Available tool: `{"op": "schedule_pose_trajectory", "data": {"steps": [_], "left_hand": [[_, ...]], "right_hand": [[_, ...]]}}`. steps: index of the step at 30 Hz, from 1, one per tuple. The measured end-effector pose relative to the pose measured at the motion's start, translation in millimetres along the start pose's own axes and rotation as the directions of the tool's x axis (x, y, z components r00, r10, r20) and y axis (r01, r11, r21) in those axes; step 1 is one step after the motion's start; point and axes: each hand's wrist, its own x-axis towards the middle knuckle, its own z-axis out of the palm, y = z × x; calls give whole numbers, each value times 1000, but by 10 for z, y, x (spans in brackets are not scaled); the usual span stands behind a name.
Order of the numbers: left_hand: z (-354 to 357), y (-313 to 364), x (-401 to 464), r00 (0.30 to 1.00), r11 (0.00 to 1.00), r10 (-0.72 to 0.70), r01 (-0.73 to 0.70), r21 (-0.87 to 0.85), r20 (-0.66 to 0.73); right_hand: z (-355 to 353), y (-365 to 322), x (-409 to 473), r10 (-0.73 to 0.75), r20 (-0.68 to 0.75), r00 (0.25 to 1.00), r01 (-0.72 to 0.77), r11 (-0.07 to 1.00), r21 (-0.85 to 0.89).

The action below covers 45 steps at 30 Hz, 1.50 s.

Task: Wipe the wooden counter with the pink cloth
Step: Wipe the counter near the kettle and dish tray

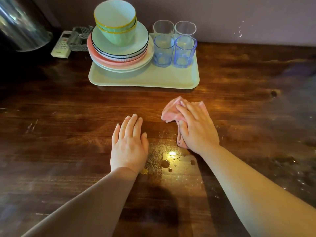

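Wooden counter (68, 134): tray (143, 79) behind pink cloth (171, 113).

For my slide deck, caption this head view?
Right hand presses pink cloth on wooden counter; left hand rests flat.

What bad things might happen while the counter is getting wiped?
1. The right hand presses the pink cloth just in front of the tray; a long forward stroke might bump it and rattle the glasses and stacked plates.
2. The dark droplets lie nearer than the cloth, so they could be missed or smeared by the forearm.
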Motion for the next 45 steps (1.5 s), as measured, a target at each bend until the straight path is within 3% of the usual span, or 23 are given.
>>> {"op": "schedule_pose_trajectory", "data": {"steps": [5, 11, 15, 19, 22, 26, 31, 34, 39, 42, 45], "left_hand": [[-11, -1, -2, 1000, 1000, 8, -8, 3, 4], [-3, -15, -3, 1000, 1000, 4, -4, -2, -5], [11, -17, 9, 1000, 1000, 6, -6, 4, -5], [13, -28, 9, 1000, 1000, 11, -11, 0, -13], [24, -26, 5, 1000, 1000, 13, -13, -3, -18], [27, -23, 4, 1000, 1000, 15, -14, 11, -15], [34, -22, 9, 1000, 1000, 12, -12, 1, -29], [49, -36, 12, 999, 1000, 15, -15, -6, -35], [59, -35, 8, 999, 1000, 13, -13, 1, -48], [55, -34, 7, 999, 1000, 15, -15, -2, -51], [60, -43, 5, 998, 1000, 19, -19, -3, -55]], "right_hand": [[-7, -85, -8, 109, 5, 994, -109, 994, 7], [9, 19, -379, 22, -32, 999, -21, 999, 42], [-36, 160, 7, 115, -12, 993, -115, 993, -15], [47, 18, -349, 167, -51, 985, -169, 985, -34], [93, 0, -633, 144, -48, 988, -145, 989, -20], [-2, 141, -390, 114, -28, 993, -114, 993, -11], [39, -57, -605, 197, 6, 980, -197, 980, -30], [95, -171, -948, 140, 25, 990, -139, 989, -43], [-37, -60, -677, 110, 40, 993, -110, 994, 6], [-25, -47, -664, 113, 6, 994, -114, 990, 83], [-7, 1, -692, 177, -159, 971, -154, 977, 150]]}}
